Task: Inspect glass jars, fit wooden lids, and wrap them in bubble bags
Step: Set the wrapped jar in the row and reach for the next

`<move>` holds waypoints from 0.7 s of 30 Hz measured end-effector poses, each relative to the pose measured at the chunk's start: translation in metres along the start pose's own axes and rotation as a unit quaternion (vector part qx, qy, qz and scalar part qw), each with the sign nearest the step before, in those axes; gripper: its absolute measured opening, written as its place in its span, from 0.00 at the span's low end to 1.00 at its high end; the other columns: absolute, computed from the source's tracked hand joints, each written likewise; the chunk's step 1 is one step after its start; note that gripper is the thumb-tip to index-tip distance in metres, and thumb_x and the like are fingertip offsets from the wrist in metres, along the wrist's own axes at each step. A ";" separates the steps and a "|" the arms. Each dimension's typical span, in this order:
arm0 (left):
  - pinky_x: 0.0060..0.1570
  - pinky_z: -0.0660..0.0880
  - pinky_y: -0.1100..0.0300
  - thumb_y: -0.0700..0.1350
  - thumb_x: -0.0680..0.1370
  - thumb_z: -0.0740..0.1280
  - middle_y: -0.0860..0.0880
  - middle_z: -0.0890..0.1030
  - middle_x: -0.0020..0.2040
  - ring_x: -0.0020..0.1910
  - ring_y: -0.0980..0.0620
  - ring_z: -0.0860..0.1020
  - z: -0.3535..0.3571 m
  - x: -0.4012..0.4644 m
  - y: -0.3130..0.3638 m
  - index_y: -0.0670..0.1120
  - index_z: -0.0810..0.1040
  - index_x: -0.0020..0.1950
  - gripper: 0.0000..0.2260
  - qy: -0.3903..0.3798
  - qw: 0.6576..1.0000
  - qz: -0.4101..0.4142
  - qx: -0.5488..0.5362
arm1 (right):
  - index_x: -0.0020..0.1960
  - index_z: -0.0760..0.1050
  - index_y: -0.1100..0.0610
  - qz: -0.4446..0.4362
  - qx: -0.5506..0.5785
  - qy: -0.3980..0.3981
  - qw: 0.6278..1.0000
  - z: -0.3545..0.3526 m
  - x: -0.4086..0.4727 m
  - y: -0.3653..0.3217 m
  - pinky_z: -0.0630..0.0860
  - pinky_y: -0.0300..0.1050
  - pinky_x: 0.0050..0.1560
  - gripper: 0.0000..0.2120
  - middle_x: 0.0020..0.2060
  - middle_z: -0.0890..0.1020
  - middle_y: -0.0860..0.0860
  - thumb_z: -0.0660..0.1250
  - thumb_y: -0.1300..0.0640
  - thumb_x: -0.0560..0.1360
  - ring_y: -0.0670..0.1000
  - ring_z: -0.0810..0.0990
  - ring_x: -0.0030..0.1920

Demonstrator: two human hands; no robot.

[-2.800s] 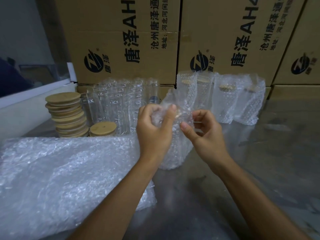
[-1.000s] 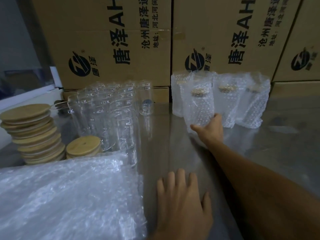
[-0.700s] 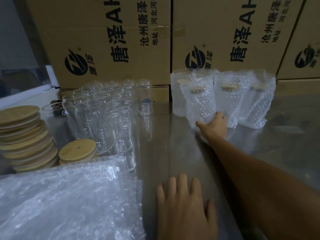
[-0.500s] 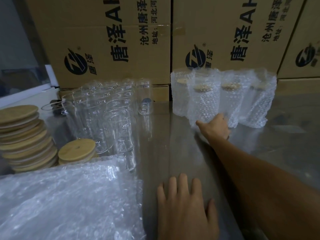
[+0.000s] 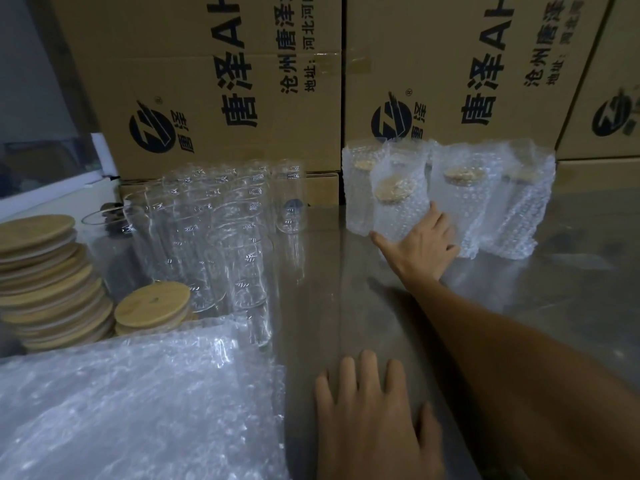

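The right hand (image 5: 420, 242) reaches to the upper right of the frame, its fingers wrapped around the base of a wrapped jar (image 5: 398, 209) that stands upright among the other bagged jars (image 5: 481, 209). By the look of it, the step in hand is setting a finished jar down with the rest. The left hand (image 5: 372, 420) lies flat with straight fingers on the steel table (image 5: 318, 278), lower centre. The next move likely calls for letting go and taking a bare glass jar (image 5: 242, 258) from the cluster at centre left, beside the wooden lids (image 5: 45, 282) and bubble bags (image 5: 138, 403).
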State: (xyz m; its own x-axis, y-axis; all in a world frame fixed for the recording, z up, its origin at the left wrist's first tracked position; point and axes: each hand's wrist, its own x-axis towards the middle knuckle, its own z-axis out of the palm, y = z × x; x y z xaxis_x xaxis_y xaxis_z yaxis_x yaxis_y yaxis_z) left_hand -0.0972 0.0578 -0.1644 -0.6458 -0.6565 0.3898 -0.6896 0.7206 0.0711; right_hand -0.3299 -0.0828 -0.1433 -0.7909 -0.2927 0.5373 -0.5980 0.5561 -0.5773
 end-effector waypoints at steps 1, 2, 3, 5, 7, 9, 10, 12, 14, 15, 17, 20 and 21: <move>0.37 0.81 0.46 0.65 0.55 0.71 0.49 0.82 0.41 0.39 0.47 0.82 0.000 0.000 0.000 0.51 0.82 0.37 0.21 0.001 1.000 -0.001 0.001 | 0.75 0.59 0.59 0.007 0.001 -0.001 1.000 0.001 0.001 -0.002 0.67 0.61 0.62 0.51 0.66 0.70 0.58 0.73 0.29 0.66 0.61 0.70 0.66; 0.37 0.81 0.46 0.64 0.55 0.71 0.49 0.82 0.41 0.39 0.47 0.82 0.000 0.001 0.000 0.51 0.82 0.37 0.21 0.001 1.000 -0.003 0.002 | 0.74 0.61 0.59 0.009 0.001 -0.004 1.000 0.003 0.002 -0.005 0.67 0.60 0.62 0.48 0.65 0.72 0.58 0.73 0.30 0.67 0.61 0.71 0.65; 0.37 0.81 0.45 0.64 0.54 0.70 0.49 0.82 0.41 0.39 0.47 0.82 0.000 0.001 0.000 0.51 0.82 0.37 0.21 0.001 1.000 -0.004 0.002 | 0.72 0.63 0.59 0.007 0.001 -0.007 1.000 0.004 0.003 -0.007 0.67 0.60 0.63 0.45 0.64 0.74 0.58 0.73 0.31 0.68 0.61 0.72 0.65; 0.36 0.81 0.45 0.64 0.53 0.70 0.49 0.83 0.41 0.38 0.46 0.82 0.001 0.002 0.000 0.51 0.83 0.37 0.21 -0.002 1.000 -0.005 0.002 | 0.70 0.65 0.59 0.012 0.012 -0.014 1.000 0.005 0.004 -0.010 0.67 0.60 0.64 0.42 0.63 0.75 0.58 0.72 0.32 0.70 0.62 0.74 0.65; 0.36 0.81 0.45 0.64 0.53 0.70 0.49 0.83 0.41 0.38 0.47 0.82 0.002 0.002 0.000 0.51 0.82 0.36 0.21 -0.003 1.000 -0.005 0.002 | 0.71 0.65 0.61 0.035 0.051 -0.017 0.998 0.005 0.006 -0.012 0.69 0.61 0.64 0.42 0.63 0.75 0.59 0.72 0.33 0.70 0.63 0.74 0.65; 0.36 0.81 0.46 0.65 0.52 0.70 0.49 0.84 0.42 0.39 0.46 0.83 0.003 0.003 0.000 0.52 0.83 0.37 0.21 -0.005 1.000 -0.009 0.005 | 0.68 0.66 0.62 0.064 0.095 -0.013 0.993 0.003 0.008 -0.015 0.73 0.61 0.62 0.40 0.61 0.76 0.59 0.73 0.35 0.70 0.63 0.76 0.62; 0.37 0.82 0.46 0.65 0.52 0.70 0.49 0.84 0.42 0.39 0.46 0.83 0.003 0.003 0.000 0.52 0.83 0.37 0.22 -0.005 1.000 -0.010 0.008 | 0.67 0.66 0.62 0.078 0.103 -0.014 0.992 0.002 0.010 -0.016 0.74 0.60 0.61 0.39 0.61 0.76 0.59 0.73 0.36 0.70 0.62 0.76 0.61; 0.37 0.82 0.46 0.65 0.53 0.69 0.48 0.84 0.42 0.39 0.46 0.83 0.003 0.003 0.000 0.52 0.83 0.37 0.22 -0.004 1.000 -0.009 0.008 | 0.67 0.66 0.62 0.100 0.096 -0.017 0.990 0.000 0.013 -0.017 0.75 0.59 0.60 0.38 0.61 0.76 0.59 0.73 0.36 0.70 0.62 0.76 0.61; 0.37 0.81 0.46 0.65 0.54 0.69 0.48 0.84 0.42 0.39 0.46 0.83 0.004 0.003 -0.001 0.52 0.83 0.37 0.22 -0.007 1.000 -0.008 0.006 | 0.67 0.67 0.62 0.109 0.086 -0.019 0.990 0.000 0.016 -0.017 0.74 0.58 0.59 0.38 0.62 0.77 0.59 0.73 0.36 0.70 0.62 0.77 0.61; 0.36 0.82 0.46 0.66 0.54 0.70 0.49 0.84 0.41 0.39 0.46 0.83 0.004 0.003 -0.001 0.52 0.83 0.37 0.22 -0.009 1.000 -0.008 0.008 | 0.67 0.67 0.62 0.111 0.084 -0.020 0.990 -0.001 0.018 -0.017 0.74 0.58 0.59 0.38 0.62 0.77 0.59 0.73 0.36 0.70 0.62 0.77 0.61; 0.36 0.82 0.47 0.67 0.53 0.71 0.49 0.83 0.41 0.38 0.47 0.83 0.004 0.003 -0.002 0.52 0.84 0.37 0.23 -0.010 1.000 -0.009 0.012 | 0.66 0.68 0.62 0.115 0.088 -0.021 0.989 -0.001 0.020 -0.015 0.74 0.57 0.56 0.37 0.60 0.78 0.59 0.73 0.37 0.70 0.62 0.78 0.59; 0.37 0.81 0.47 0.66 0.52 0.71 0.49 0.83 0.40 0.37 0.46 0.82 0.005 0.003 -0.003 0.52 0.84 0.37 0.23 -0.003 1.000 -0.008 0.008 | 0.65 0.69 0.62 0.112 0.094 -0.020 0.989 0.000 0.021 -0.011 0.73 0.56 0.54 0.36 0.58 0.78 0.59 0.72 0.37 0.71 0.62 0.79 0.57; 0.37 0.81 0.47 0.66 0.52 0.71 0.49 0.83 0.40 0.37 0.46 0.82 0.005 0.003 -0.003 0.51 0.83 0.37 0.23 -0.001 1.000 -0.008 0.008 | 0.65 0.69 0.62 0.110 0.094 -0.020 0.989 -0.001 0.020 -0.009 0.73 0.56 0.54 0.35 0.58 0.78 0.59 0.72 0.37 0.71 0.62 0.79 0.57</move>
State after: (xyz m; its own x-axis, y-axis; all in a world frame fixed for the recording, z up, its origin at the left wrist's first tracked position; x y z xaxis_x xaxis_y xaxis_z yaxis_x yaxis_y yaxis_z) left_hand -0.0990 0.0520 -0.1682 -0.6348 -0.6689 0.3867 -0.7053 0.7061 0.0634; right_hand -0.3406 -0.0935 -0.1267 -0.9069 -0.2139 0.3630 -0.4213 0.4558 -0.7841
